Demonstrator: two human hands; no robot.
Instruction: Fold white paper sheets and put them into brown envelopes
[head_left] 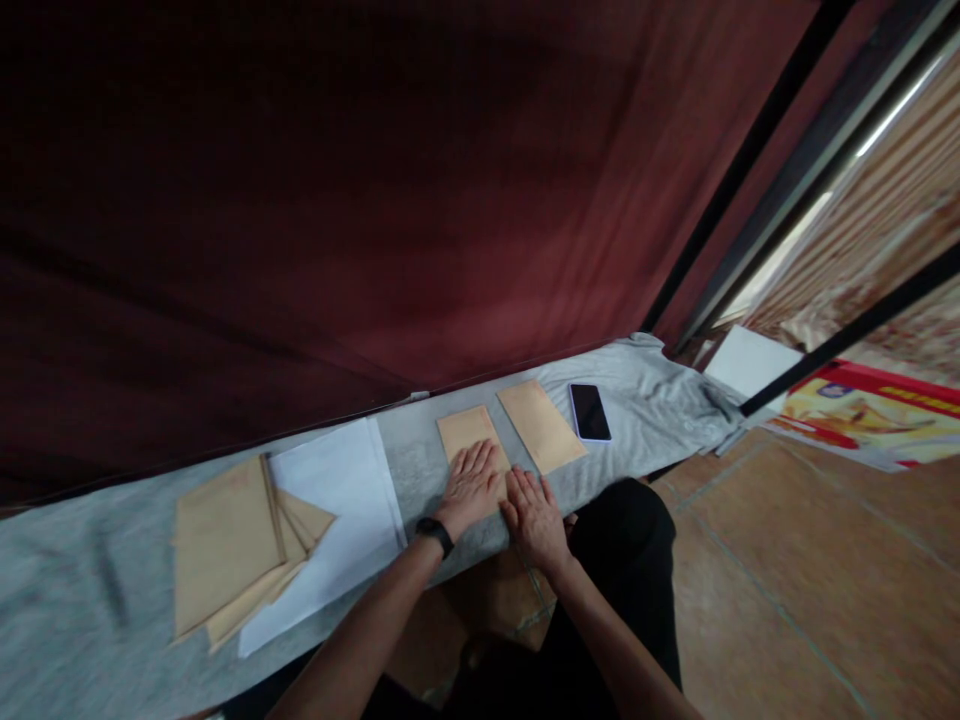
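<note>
Here, hands (471, 485) (537, 515) flat against tan envelope (460, 431) | rightward: second envelope (540, 427), phone (590, 412) | leftward: envelope pile (223, 530) overlapping white paper (349, 500)

left hand (471, 483) flat on brown envelope (460, 428) by near edge of table (637, 410), right hand (537, 516) alongside, phone (590, 412) toward right end, envelope pile (225, 525) overlapping white paper (352, 480)
</note>
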